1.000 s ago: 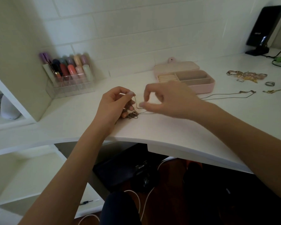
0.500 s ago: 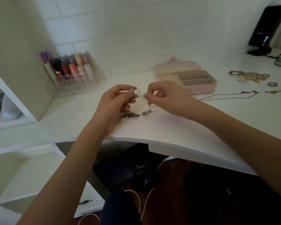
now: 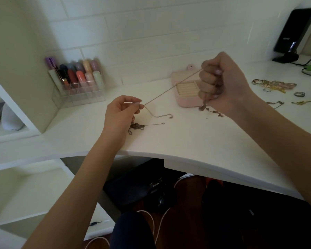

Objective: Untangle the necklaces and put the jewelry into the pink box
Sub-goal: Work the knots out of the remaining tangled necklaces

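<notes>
The left hand (image 3: 123, 114) pinches the gold chain (image 3: 171, 88) low; the chain runs taut toward two o'clock up to the right hand (image 3: 221, 83), fisted around it, nearer the pink box (image 3: 182, 101) just behind

Light: dim, soft, greenish cast | Shadows: faint on the surface (image 3: 187, 141), deep black below its edge at lower right | Glare: none | Blur: lipstick organizer (image 3: 75, 83) at left-centre smeared | Distortion: wide-angle bowing, surface edge curved toward frame borders
</notes>
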A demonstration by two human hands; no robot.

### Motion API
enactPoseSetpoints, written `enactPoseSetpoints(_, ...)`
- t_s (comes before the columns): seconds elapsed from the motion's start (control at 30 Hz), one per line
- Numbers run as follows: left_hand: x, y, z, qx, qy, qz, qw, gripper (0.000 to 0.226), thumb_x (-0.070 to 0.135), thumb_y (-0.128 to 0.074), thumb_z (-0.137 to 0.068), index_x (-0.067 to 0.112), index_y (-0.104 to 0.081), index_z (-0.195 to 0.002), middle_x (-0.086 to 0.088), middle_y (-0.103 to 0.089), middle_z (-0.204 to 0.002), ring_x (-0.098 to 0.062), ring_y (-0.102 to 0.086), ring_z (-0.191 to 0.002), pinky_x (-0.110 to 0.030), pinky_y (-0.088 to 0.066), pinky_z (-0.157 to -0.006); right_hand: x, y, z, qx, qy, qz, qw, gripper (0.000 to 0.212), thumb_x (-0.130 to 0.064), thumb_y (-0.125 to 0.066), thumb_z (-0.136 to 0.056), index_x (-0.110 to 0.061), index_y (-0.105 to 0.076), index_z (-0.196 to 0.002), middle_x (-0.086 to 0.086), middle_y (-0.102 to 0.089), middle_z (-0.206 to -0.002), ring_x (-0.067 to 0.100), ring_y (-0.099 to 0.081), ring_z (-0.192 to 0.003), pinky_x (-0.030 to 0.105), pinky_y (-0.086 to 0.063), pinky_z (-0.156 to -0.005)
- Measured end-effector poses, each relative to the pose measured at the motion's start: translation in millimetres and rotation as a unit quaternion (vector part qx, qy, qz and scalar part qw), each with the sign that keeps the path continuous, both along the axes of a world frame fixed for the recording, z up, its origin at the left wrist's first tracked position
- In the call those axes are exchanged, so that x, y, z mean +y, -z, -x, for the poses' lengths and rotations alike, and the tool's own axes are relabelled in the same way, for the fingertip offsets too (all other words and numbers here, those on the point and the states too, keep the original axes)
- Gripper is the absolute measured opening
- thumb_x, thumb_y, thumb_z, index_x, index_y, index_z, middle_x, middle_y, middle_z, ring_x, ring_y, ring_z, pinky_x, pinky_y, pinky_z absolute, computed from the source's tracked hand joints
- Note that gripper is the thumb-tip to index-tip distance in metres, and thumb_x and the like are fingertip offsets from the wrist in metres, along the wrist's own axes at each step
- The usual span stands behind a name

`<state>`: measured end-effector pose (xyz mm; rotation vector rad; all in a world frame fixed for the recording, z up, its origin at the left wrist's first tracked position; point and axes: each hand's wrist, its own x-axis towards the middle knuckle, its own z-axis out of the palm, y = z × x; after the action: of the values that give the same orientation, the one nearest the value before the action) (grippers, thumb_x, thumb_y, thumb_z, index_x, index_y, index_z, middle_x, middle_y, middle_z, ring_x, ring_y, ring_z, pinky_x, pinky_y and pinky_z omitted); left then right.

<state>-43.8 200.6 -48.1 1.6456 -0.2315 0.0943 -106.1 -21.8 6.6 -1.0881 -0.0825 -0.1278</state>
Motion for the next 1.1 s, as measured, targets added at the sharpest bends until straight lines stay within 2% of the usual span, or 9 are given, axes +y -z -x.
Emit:
enactPoseSetpoints(0.13,0,1,-3,0.012,-0.056,-0.003,0.998,0.018,0.005,-0.055,-0.088,0.021,-0.064,-0.09,0.005,-0.072,-0.086,-0.008,-0.056,-0.079,-0.023,-0.041,-0.067,-11,-6,2,-0.041,0.008,-0.084,0.996,0.028,-0.024,-0.043,-0.068,-0.025,-0.021,-0.05,-0.007,-0.014,-0.04,0.01,-0.006,-0.035,0.019,-0.005,-0.038)
enactPoseSetpoints(0.23,0,0,-4,0.028,-0.086,0.021,0.996,0.016,0.006,-0.058,-0.087,0.019,-0.062,-0.095,0.005,-0.071,-0.087,-0.003,-0.056,-0.068,-0.021,-0.04,-0.062,-21,-8,2,-0.066,0.014,-0.145,0.987,0.029,-0.023,-0.043,-0.07,-0.024,-0.022,-0.05,-0.006,-0.014,-0.039,0.01,-0.005,-0.036,0.02,-0.004,-0.039)
enactPoseSetpoints(0.4,0,0,-4,0.041,-0.114,0.033,0.992,0.02,0.01,-0.064,-0.085,0.018,-0.06,-0.103,0.006,-0.068,-0.088,0.0,-0.055,-0.065,-0.022,-0.04,-0.062,-24,-12,1,-0.096,0.021,-0.126,0.987,0.032,-0.023,-0.043,-0.077,-0.022,-0.027,-0.049,-0.006,-0.019,-0.041,0.009,-0.01,-0.035,0.02,-0.009,-0.035)
enactPoseSetpoints(0.5,2,-3,-3,0.051,-0.081,0.049,0.994,0.016,0.004,-0.055,-0.084,0.016,-0.062,-0.092,-0.002,-0.07,-0.094,-0.008,-0.049,-0.068,-0.022,-0.038,-0.063,-25,-13,-3,-0.092,0.064,-0.114,0.987,0.04,-0.021,-0.037,-0.093,-0.021,-0.03,-0.054,-0.007,-0.031,-0.051,0.008,-0.015,-0.038,0.02,-0.014,-0.039)
enactPoseSetpoints(0.6,4,-7,-3,0.069,-0.037,0.104,0.991,0.029,-0.009,-0.039,-0.077,0.01,-0.061,-0.08,-0.006,-0.07,-0.086,-0.011,-0.05,-0.07,-0.019,-0.036,-0.055,-25,-11,-6,-0.088,0.103,-0.123,0.983,0.039,-0.022,-0.038,-0.097,-0.019,-0.033,-0.058,-0.004,-0.055,-0.072,0.008,-0.019,-0.041,0.02,-0.02,-0.044)
enactPoseSetpoints(0.7,6,-6,-3,0.057,-0.018,0.069,0.996,0.034,-0.013,-0.036,-0.072,0.009,-0.061,-0.081,-0.004,-0.065,-0.084,-0.011,-0.051,-0.072,-0.019,-0.037,-0.056,-26,-12,-6,-0.094,0.101,-0.129,0.982,0.037,-0.026,-0.037,-0.1,-0.019,-0.032,-0.064,-0.003,-0.068,-0.082,0.006,-0.02,-0.037,0.018,-0.021,-0.041)
enactPoseSetpoints(0.83,5,-2,-3,0.013,-0.008,-0.015,1.0,0.032,-0.011,-0.046,-0.079,0.016,-0.063,-0.082,-0.001,-0.065,-0.086,-0.009,-0.051,-0.073,-0.021,-0.038,-0.063,-36,-17,-2,-0.102,0.114,-0.151,0.977,0.037,-0.035,-0.037,-0.101,-0.019,-0.036,-0.068,-0.008,-0.04,-0.053,0.006,-0.019,-0.038,0.018,-0.021,-0.038)
enactPoseSetpoints(0.97,2,1,-4,-0.009,-0.016,-0.047,0.999,0.031,-0.006,-0.049,-0.084,0.022,-0.064,-0.082,0.004,-0.066,-0.089,-0.007,-0.056,-0.078,-0.021,-0.04,-0.064,-46,-20,1,-0.113,0.139,-0.196,0.964,0.038,-0.036,-0.04,-0.101,-0.018,-0.038,-0.068,-0.006,-0.029,-0.052,0.007,-0.016,-0.04,0.019,-0.021,-0.039)
enactPoseSetpoints(1.1,2,2,-5,-0.014,-0.027,-0.045,0.999,0.028,-0.002,-0.048,-0.087,0.021,-0.063,-0.088,0.006,-0.065,-0.089,-0.006,-0.051,-0.071,-0.02,-0.041,-0.064,-44,-20,3,-0.102,0.184,-0.164,0.964,0.04,-0.04,-0.038,-0.101,-0.019,-0.035,-0.067,-0.006,-0.022,-0.053,0.008,-0.012,-0.042,0.019,-0.019,-0.038)
